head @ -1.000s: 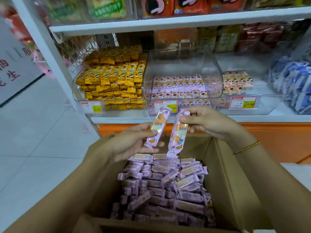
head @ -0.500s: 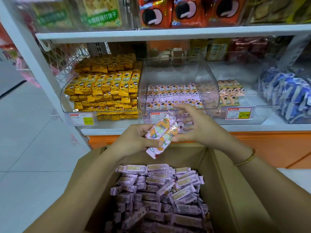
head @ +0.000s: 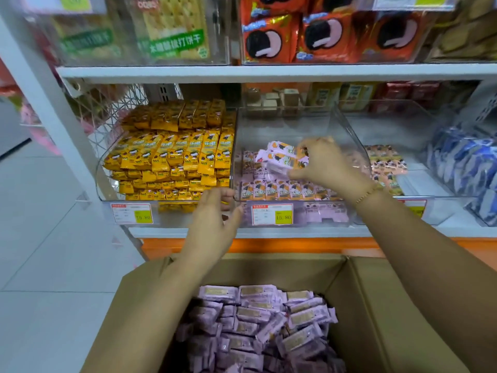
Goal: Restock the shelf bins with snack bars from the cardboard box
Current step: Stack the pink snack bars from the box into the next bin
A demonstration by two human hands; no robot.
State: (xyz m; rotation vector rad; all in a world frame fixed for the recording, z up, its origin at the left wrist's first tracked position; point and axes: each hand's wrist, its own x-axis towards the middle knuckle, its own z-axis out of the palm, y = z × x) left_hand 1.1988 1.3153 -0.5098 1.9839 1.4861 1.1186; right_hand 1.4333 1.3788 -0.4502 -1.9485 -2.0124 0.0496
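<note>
My right hand [head: 321, 162] reaches into the clear middle bin [head: 295, 130] and grips two pink snack bars [head: 279, 157] above the rows of pink bars lying there. My left hand [head: 213, 214] hovers at the bin's front left corner, fingers loosely curled, holding nothing. Below, the open cardboard box [head: 376, 305] holds several pink-purple wrapped snack bars [head: 258, 319] in a loose pile.
A bin of yellow snack packs [head: 172, 152] stands left of the middle bin. A right-hand bin [head: 387, 162] holds a few pink packs, with blue packs [head: 465, 162] beyond. Price tags [head: 271, 214] hang along the shelf front. An upper shelf [head: 269, 72] carries cracker and biscuit packs.
My right hand has taken both bars and carried them up from over the box into the middle bin. My left hand let go and rose toward the bin's front edge.
</note>
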